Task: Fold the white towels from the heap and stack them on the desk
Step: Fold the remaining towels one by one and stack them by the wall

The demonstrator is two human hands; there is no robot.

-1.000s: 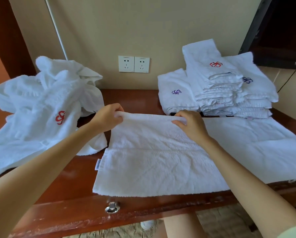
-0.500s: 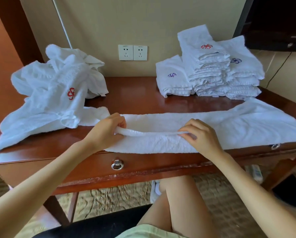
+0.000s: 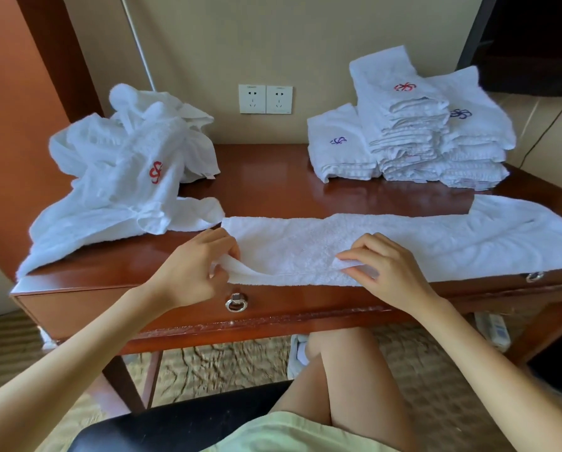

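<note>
A long white towel (image 3: 387, 239) lies folded lengthwise along the front of the wooden desk (image 3: 273, 187). My left hand (image 3: 195, 269) pinches its near-left edge at the desk's front. My right hand (image 3: 384, 269) pinches the same near edge a little further right. A loose heap of white towels (image 3: 120, 177) with a red logo sits at the desk's left. Folded white towels (image 3: 410, 132) are stacked at the back right against the wall.
Two wall sockets (image 3: 265, 99) sit above the desk's back edge. A drawer with a ring pull (image 3: 236, 303) runs under the front. My knees and a black chair seat (image 3: 188, 419) are below. A dark cabinet (image 3: 534, 44) stands at the upper right.
Both hands pulled the towel's far edge toward me and laid it on the near edge, halving its width. The view drew back from the desk.
</note>
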